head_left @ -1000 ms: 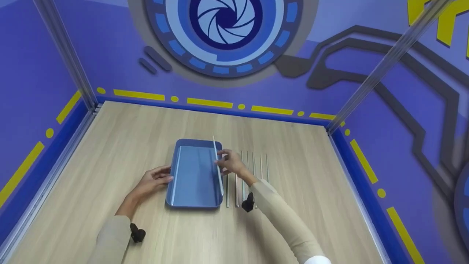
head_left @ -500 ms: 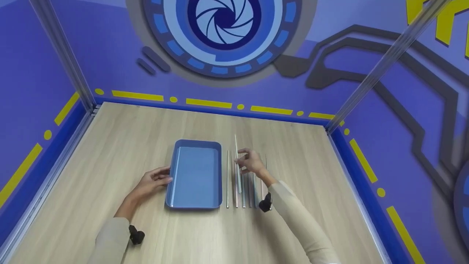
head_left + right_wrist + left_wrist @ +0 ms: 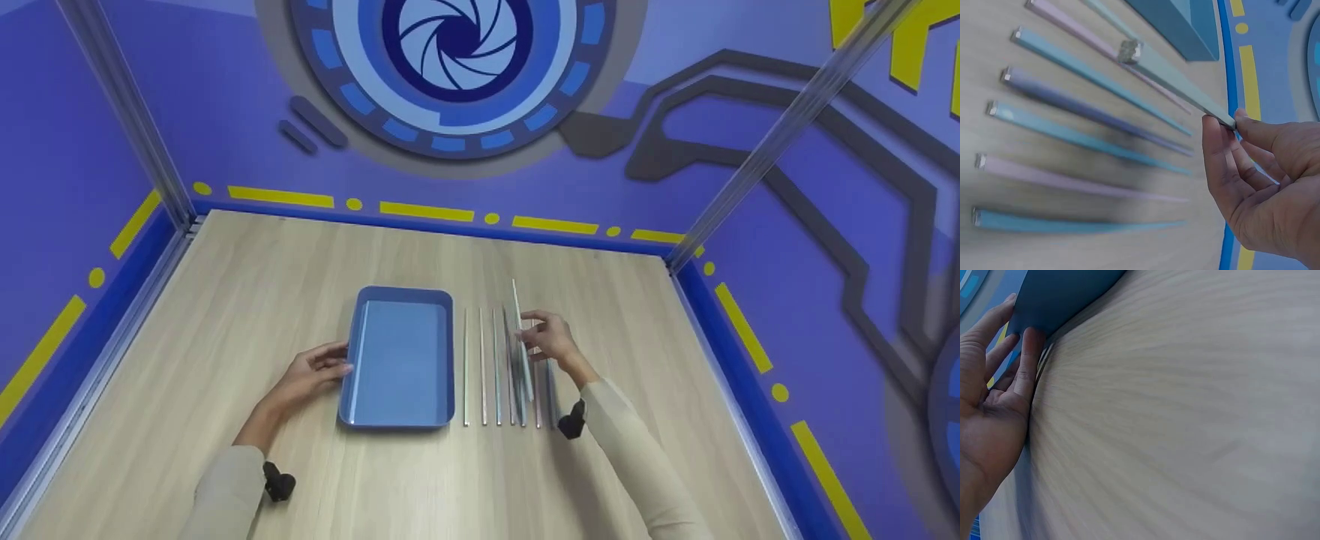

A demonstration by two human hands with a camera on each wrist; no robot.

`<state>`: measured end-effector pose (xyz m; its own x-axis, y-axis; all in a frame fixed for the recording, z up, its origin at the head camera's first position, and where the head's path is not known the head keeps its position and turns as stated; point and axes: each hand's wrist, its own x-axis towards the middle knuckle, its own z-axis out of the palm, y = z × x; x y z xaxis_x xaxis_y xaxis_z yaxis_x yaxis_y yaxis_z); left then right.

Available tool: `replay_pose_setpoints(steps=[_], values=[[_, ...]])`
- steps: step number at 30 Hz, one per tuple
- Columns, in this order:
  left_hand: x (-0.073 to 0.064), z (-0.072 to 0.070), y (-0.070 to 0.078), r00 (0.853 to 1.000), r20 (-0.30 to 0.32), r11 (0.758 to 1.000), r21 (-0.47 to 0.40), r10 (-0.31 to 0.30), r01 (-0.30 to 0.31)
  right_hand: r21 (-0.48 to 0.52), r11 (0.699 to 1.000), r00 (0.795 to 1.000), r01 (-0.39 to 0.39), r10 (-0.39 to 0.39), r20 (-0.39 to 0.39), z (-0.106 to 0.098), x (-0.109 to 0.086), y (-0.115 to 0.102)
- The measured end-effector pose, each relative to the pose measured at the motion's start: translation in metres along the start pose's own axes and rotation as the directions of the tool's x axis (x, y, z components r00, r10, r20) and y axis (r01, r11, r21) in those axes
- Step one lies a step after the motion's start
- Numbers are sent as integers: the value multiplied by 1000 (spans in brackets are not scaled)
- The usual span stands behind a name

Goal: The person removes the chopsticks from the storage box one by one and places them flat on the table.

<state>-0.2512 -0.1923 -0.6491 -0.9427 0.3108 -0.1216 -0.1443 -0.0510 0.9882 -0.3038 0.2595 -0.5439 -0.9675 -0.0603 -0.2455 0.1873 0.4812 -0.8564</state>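
My right hand (image 3: 550, 336) pinches a pale green chopstick (image 3: 1176, 83) between thumb and fingertips, near its thin end in the right wrist view. It is held above a row of several chopsticks lying side by side, among them a purple one (image 3: 1089, 109), a pink one (image 3: 1078, 180) and a blue one (image 3: 1067, 222). Left of the row lies a blue rectangular tray (image 3: 400, 293) with nothing in it. My left hand (image 3: 304, 376) touches the tray's left wall with nearly straight fingers (image 3: 1028, 360), as the left wrist view shows.
The wooden table (image 3: 262, 277) is bordered by blue printed panels (image 3: 247, 135) at the back and sides. Metal posts (image 3: 142, 127) stand at the back corners. Table surface shows on both sides of the tray and the row.
My right hand has moved right with the chopstick, from over the tray's right edge to over the right part of the row. The left hand has stayed at the tray.
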Motion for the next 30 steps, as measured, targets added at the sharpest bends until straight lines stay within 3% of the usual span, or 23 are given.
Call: replay_pose_setpoints(steps=[12,21,30], values=[[1,-1,-1,1000,-17,1000,10,-6,6,-6,999,996,-52,51,-75,-29,-10,38],[1,0,-1,999,-27,999,27,-18,18,-69,991,984,-110,99,-145,-37,-16,61],[1,1,-1,1000,-10,1000,26,14,-14,-110,989,982,-103,84,-166,-39,-19,81]])
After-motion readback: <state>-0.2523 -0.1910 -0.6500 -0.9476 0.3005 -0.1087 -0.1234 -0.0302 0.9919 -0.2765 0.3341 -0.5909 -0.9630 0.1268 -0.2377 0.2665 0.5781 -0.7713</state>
